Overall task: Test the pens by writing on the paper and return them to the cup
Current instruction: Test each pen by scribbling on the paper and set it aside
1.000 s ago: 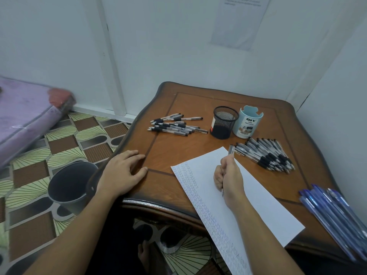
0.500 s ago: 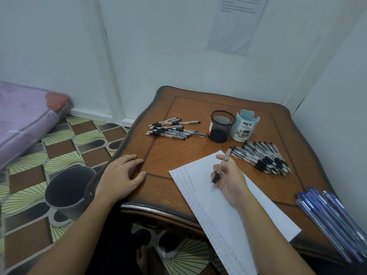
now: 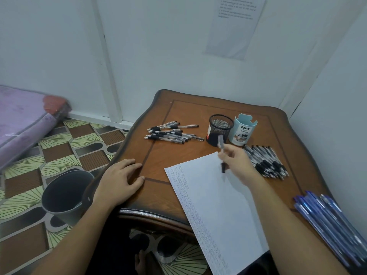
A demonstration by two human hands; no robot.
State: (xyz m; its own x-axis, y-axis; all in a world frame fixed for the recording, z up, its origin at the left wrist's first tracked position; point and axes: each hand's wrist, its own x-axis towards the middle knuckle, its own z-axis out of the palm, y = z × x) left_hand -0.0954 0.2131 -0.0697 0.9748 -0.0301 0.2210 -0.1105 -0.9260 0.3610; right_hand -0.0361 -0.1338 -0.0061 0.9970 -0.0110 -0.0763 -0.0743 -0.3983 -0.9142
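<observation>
My right hand (image 3: 239,165) holds a clear pen with a black grip (image 3: 221,153), raised above the top corner of the white paper (image 3: 218,199). The pen stands nearly upright, tip down, and looks blurred. Rows of small writing run down the paper's left edge. Behind the hand stand a black mesh cup (image 3: 219,129) and a light blue cup marked DIY (image 3: 242,129). Several black pens (image 3: 172,132) lie left of the cups, and another pile of black pens (image 3: 267,160) lies to the right. My left hand (image 3: 119,183) rests flat on the wooden table (image 3: 198,110) near its left edge.
A bundle of blue pens (image 3: 329,221) lies at the table's near right corner. A grey bin (image 3: 65,195) stands on the patterned floor left of the table. A purple mattress (image 3: 21,120) lies far left. White walls close in behind and at the right.
My right hand has lifted off the paper and moved toward the cups, swinging the pen from a writing slant to nearly upright. My left hand has stayed in place.
</observation>
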